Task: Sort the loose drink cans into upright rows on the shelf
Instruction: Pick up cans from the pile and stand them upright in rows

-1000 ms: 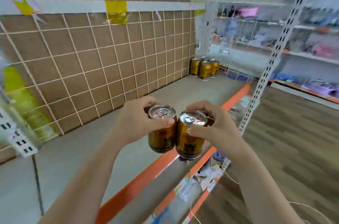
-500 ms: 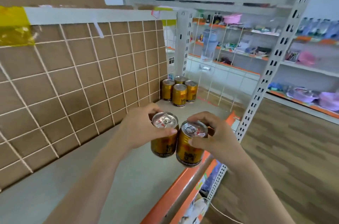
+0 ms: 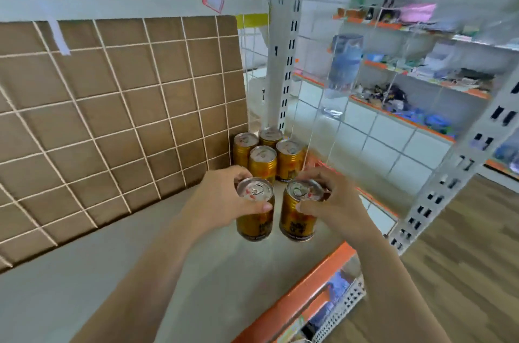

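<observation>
Left can (image 3: 254, 223), right can (image 3: 295, 223), gold, upright, four cans (image 3: 262, 164) clustered behind in shelf (image 3: 84, 286) corner

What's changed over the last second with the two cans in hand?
The left hand and right hand carried the left can and right can along the shelf to just before the four standing cans; the pair parted slightly. Both grips unchanged; the standing cans stayed put.

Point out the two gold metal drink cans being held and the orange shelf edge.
Left gold metal drink can (image 3: 254, 226): head view, printed side wall.
Right gold metal drink can (image 3: 295, 226): head view, printed side wall.
Orange metal shelf edge (image 3: 309, 282): head view, top face.
</observation>
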Demonstrator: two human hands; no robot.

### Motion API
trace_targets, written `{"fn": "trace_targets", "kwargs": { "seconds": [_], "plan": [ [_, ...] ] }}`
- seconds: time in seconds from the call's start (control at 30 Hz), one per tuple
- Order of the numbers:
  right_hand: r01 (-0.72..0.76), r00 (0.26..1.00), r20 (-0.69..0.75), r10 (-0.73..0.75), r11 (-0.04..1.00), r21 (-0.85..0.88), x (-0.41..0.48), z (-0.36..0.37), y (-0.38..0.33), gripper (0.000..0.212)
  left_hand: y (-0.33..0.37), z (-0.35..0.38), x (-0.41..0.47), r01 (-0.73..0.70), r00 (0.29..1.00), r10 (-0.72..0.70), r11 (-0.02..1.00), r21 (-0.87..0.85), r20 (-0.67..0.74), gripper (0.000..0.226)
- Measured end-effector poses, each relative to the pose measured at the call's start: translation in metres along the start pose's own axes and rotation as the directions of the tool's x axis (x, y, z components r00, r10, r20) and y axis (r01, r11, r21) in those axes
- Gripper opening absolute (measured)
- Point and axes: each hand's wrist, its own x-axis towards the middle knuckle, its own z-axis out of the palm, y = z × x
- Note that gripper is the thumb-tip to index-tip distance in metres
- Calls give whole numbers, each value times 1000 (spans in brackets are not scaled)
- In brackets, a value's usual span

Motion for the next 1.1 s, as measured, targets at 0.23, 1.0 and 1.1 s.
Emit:
{"fn": "trace_targets", "kwargs": {
  "seconds": [0.23, 1.0, 1.1],
  "plan": [
    [-8, 979, 202, 22, 998, -67, 78, -33, 29, 43, 18, 43, 43, 171, 980, -171, 985, -12, -99, 69],
    [16, 983, 172, 59, 913, -409, 103, -26, 67, 84, 23, 92, 52, 369, 868, -392, 920, -134, -305, 64],
    [19, 983, 177, 57, 916, -402, 104, -29, 66, 83, 25, 96, 56, 361, 873, -393, 919, -159, -289, 67]
  ]
}}
